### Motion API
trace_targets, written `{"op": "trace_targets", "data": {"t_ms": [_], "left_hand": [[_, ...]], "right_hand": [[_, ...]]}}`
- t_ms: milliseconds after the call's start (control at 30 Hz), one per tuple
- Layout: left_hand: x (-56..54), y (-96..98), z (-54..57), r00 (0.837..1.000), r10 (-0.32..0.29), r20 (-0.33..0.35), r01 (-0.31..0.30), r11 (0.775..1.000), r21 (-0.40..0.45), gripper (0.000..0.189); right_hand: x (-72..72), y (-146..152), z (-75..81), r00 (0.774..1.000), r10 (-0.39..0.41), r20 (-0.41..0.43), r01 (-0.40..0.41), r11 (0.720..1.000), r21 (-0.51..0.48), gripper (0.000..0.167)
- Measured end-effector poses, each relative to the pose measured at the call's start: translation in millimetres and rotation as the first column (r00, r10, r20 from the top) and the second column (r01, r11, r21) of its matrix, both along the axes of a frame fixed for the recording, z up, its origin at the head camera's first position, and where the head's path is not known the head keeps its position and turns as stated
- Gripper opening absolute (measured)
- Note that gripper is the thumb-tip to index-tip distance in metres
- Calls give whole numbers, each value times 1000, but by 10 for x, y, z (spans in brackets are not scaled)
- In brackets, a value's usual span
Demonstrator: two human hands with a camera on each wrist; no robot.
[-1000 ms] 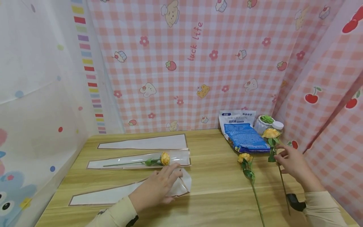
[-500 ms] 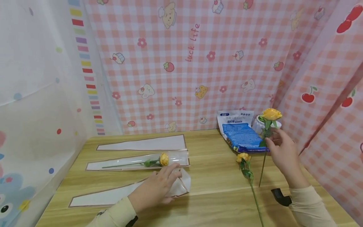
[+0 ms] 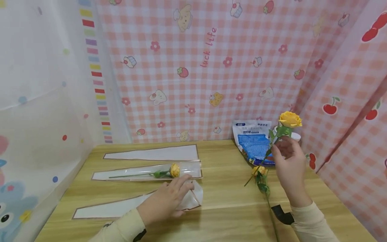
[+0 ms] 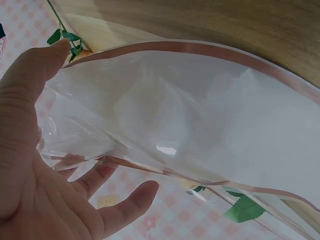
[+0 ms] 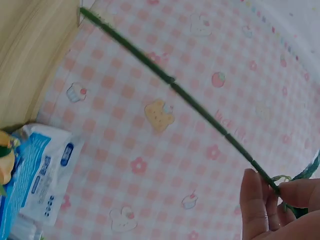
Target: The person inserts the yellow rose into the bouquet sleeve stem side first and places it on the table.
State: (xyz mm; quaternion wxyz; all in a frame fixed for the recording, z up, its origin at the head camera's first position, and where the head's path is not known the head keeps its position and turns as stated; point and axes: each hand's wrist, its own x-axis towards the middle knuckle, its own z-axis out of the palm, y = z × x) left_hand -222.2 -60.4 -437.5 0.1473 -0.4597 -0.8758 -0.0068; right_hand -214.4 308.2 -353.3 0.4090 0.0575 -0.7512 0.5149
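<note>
My left hand (image 3: 169, 196) is at the mouth of the nearest clear plastic flower sleeve (image 3: 105, 207), which has a brown border. In the left wrist view, thumb and fingers lie around the bulging sleeve (image 4: 200, 115), its mouth raised and parted. My right hand (image 3: 291, 168) pinches a yellow artificial rose (image 3: 290, 119) by its stem below the bloom, off the table. In the right wrist view, the bare green stem (image 5: 200, 110) runs slanting away from the fingertips (image 5: 250, 185). Another yellow rose (image 3: 263, 185) lies on the table below it, partly hidden by the arm.
A middle sleeve (image 3: 188, 168) holds a yellow rose (image 3: 174, 170). Behind it lies a flat sleeve (image 3: 151, 153). A blue and white pouch (image 3: 254, 144) stands at the back right of the wooden table (image 3: 223, 191), near a white-lidded container (image 3: 295, 136). A checked curtain (image 3: 199, 84) closes the back.
My right hand has lifted the rose off the table and moved it left, its stem tip swinging left toward the sleeves. The left hand and the sleeve have stayed in place.
</note>
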Motion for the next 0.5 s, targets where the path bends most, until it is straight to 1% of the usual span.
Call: {"op": "trace_targets", "data": {"t_ms": [100,200,267,367,400,500], "left_hand": [[-17,5,-8,1000,5,15,-4,1000,-13,85],[-29,14,-28,1000,7,29,-7,1000,-17,85],[-36,17,-42,1000,4,25,-3,1000,-18,84],[-44,28,-51,1000,1,10,0,1000,-24,84],[-46,32,-48,1000,0,4,0,1000,-26,85],[-50,44,-32,1000,0,-8,0,1000,-30,85]], "right_hand": [[38,-113,-11,999,51,-5,-51,997,-63,29],[72,-223,-12,995,98,-7,-98,987,-127,26],[91,-289,-9,990,137,-22,-139,974,-180,22],[118,-373,19,978,200,-62,-209,945,-250,18],[126,-398,31,974,213,-76,-226,939,-260,16],[140,-477,51,967,238,-97,-255,931,-261,11]]}}
